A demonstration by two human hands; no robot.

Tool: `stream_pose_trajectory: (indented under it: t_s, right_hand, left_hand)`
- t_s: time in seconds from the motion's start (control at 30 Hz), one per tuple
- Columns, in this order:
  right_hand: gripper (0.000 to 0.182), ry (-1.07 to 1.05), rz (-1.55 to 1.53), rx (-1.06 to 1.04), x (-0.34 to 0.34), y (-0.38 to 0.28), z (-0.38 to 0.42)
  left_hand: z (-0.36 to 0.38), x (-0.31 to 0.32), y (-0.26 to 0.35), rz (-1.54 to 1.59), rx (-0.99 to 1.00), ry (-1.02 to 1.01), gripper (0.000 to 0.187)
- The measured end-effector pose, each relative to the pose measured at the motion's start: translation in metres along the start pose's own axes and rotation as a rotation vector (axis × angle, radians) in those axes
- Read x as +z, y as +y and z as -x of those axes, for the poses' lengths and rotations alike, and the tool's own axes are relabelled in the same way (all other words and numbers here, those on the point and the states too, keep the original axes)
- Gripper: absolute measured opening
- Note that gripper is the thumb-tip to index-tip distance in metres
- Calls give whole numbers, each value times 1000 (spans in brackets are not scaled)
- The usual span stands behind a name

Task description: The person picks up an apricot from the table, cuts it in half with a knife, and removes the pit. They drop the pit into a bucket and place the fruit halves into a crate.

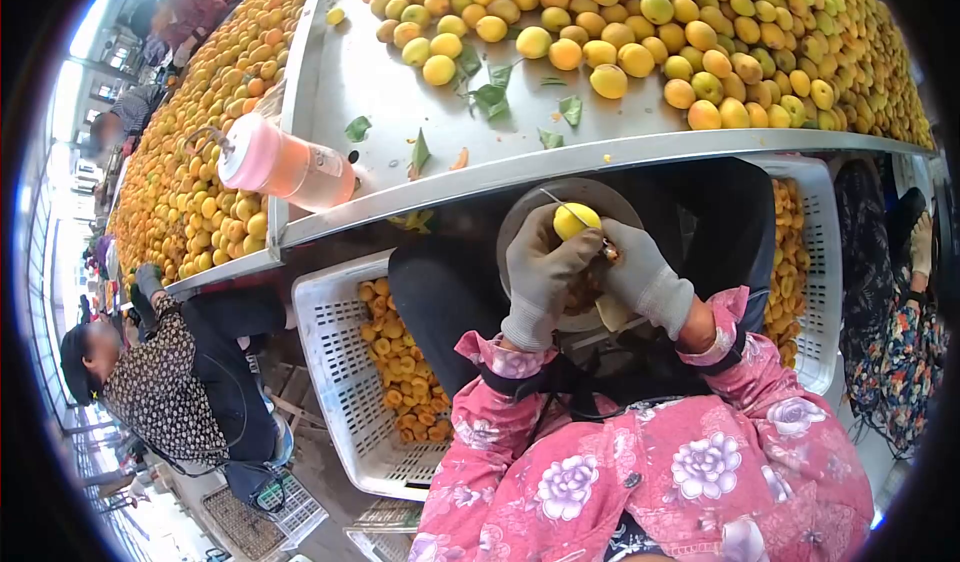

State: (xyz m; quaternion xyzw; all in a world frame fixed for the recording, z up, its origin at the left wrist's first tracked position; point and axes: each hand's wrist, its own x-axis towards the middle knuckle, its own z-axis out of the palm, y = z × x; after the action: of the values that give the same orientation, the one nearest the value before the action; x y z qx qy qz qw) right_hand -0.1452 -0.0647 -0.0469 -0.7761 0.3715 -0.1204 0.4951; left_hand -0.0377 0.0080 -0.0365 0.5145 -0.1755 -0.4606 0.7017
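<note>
Gloved in grey, my left hand [537,274] grips a yellow apricot [575,221] between thumb and fingers. My right hand [641,270], gloved too, is closed on a small knife [608,250]; its handle end shows by the fingers. A thin blade crosses over the apricot's upper left side. Both hands are close together above a round bucket [516,224] between my knees. What lies in the bucket is mostly hidden by my hands.
A metal table [400,112] with a raised edge holds piled apricots [620,12], loose leaves and a pink-lidged bottle [290,167]. White crates of halved apricots, left [335,362] and right [822,262], flank my legs. Co-workers [165,382] sit on both sides.
</note>
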Motion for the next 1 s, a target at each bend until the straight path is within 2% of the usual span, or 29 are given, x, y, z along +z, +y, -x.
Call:
stream_pose_trajectory:
  t_s: [0.03, 0.1, 0.17, 0.23, 0.3, 0.37, 0.53, 0.6, 0.63, 0.7, 0.77, 0.83, 0.9, 0.93, 1.0]
  right_hand:
    - [17, -55, 31, 21, -2, 1, -2]
    - [20, -53, 39, 42, -1, 9, -4]
    - [22, -51, -5, 9, -1, 12, -2]
    - [23, -31, -53, -35, -3, 7, 0]
    - [23, -11, -102, -74, -5, 5, 4]
    - [25, 9, -67, -183, -10, 5, 4]
    - [26, -113, 35, -263, -23, 11, 3]
    - [26, -171, 26, -284, -25, 11, -2]
    - [25, -204, 117, -234, -26, 8, -5]
    - [25, -233, 211, -190, -25, 6, -8]
    - [25, -273, 283, -62, -17, 11, -13]
    - [24, -193, 180, -98, -12, 14, -12]
    - [24, -104, 79, -129, -10, 13, -9]
    - [24, -69, 7, -119, -9, 11, -8]
    - [25, -34, -62, -107, -6, 9, -2]
  left_hand:
    - [1, 2, 0, 1, -7, -6, 30]
    - [3, 4, 2, -392, 127, 23, 33]
    - [3, 4, 2, -431, 143, 16, 30]
    - [3, 4, 5, -146, 91, -67, 30]
    - [1, -2, 3, -111, 32, -89, 32]
    - [-2, -7, 3, 124, -194, -203, 36]
    - [4, -6, 9, 109, -178, -319, 39]
    - [8, 0, 7, -97, -11, -209, 40]
    - [8, 0, 4, -94, -14, -208, 40]
    - [3, -3, -7, -375, 222, -153, 43]
    - [-1, -6, -15, -384, 271, -115, 39]
    - [-1, -4, -7, -395, 320, -81, 36]
    - [-1, -4, 6, -103, -111, -95, 32]
    - [-3, -9, 1, -7, -174, -168, 31]
    - [0, -6, 5, -1, -157, -162, 30]
